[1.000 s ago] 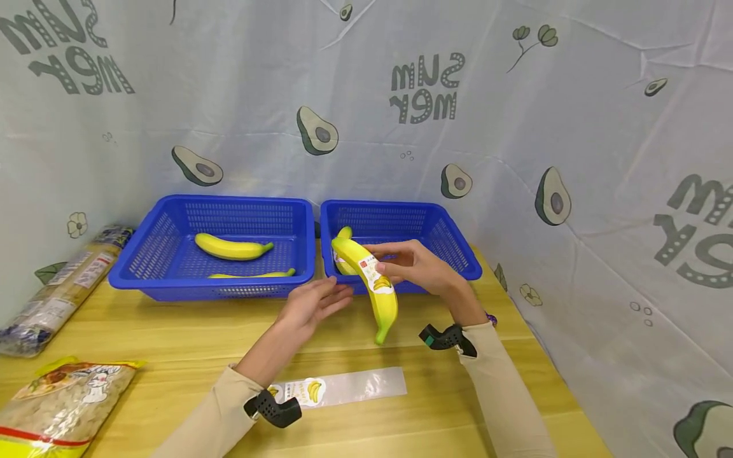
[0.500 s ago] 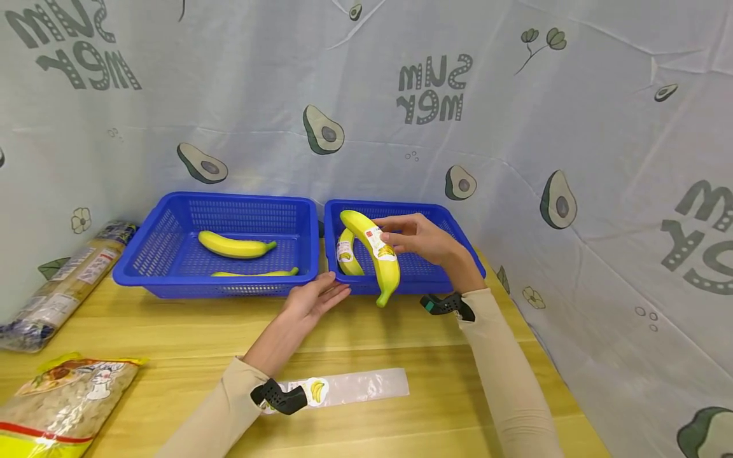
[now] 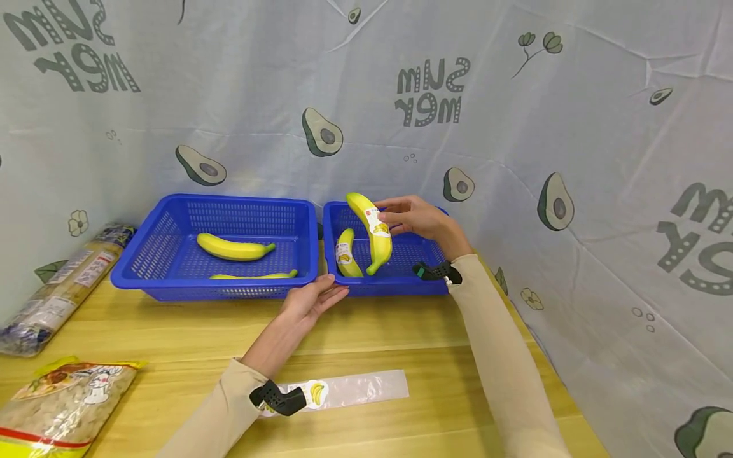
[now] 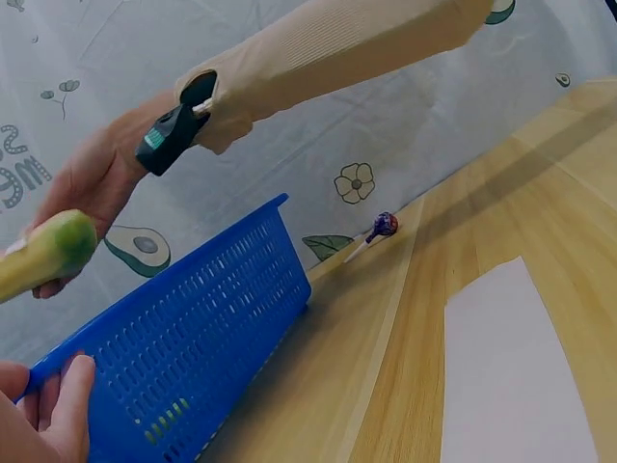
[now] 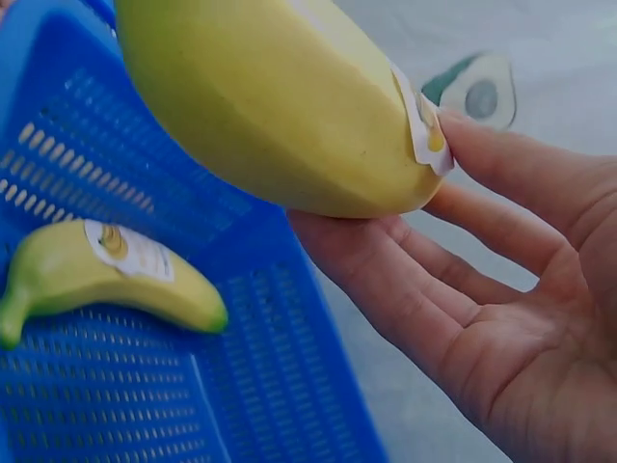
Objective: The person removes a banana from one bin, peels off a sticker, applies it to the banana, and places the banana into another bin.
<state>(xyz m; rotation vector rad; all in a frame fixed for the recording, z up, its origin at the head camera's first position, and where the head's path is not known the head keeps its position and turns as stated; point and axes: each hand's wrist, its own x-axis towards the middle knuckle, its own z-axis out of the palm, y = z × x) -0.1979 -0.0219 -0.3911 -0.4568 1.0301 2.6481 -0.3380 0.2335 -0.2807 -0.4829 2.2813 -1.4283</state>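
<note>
My right hand [image 3: 420, 219] pinches a yellow banana [image 3: 380, 247] with a white sticker on its side, the green stem pointing down and toward me. It is held over the right blue basket [image 3: 401, 289]. Another stickered banana [image 3: 347, 256] lies along the left side inside that basket; the right wrist view shows the whole of this lying banana [image 5: 116, 275]. At the basket's near left corner, my left hand [image 3: 306, 299] holds the rim between thumb and fingers, as the left wrist view shows with the fingertips [image 4: 72, 400] against the outer wall.
A left blue basket [image 3: 132, 280] holds two bananas without visible stickers. A clear strip with banana stickers [image 3: 355, 389] lies in front. At left are a noodle pack [image 3: 69, 286] and a yellow-edged food bag [image 3: 69, 401]. A lollipop [image 4: 384, 226] lies beyond the right basket.
My right hand has carried the banana away from me and up over the right basket. My left hand has closed in slightly onto that basket's near rim.
</note>
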